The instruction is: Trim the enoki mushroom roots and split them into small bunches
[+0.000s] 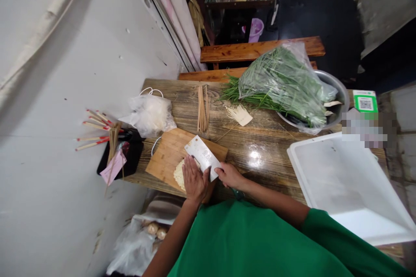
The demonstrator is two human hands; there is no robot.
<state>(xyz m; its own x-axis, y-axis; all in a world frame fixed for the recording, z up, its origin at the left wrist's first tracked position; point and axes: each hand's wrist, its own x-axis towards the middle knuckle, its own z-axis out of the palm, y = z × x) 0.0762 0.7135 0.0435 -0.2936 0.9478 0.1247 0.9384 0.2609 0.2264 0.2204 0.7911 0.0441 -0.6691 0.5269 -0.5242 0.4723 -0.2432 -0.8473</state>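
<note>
A wooden cutting board point(165, 153) lies at the table's near left corner. On it sits a pale yellowish bundle of thin strands point(179, 174), partly hidden under my left hand point(194, 179), which presses flat on it. My right hand point(230, 175) grips the handle of a broad cleaver point(202, 155), whose blade rests over the board just right of my left hand. A green sleeve covers my right arm.
Bamboo skewers point(203, 109) lie behind the board, beside a white plastic bag point(150, 114). A metal bowl point(339, 95) holds bagged green chives point(281, 80). A white tray point(344, 181) sits at right. A black holder with chopsticks point(125, 151) stands by the wall.
</note>
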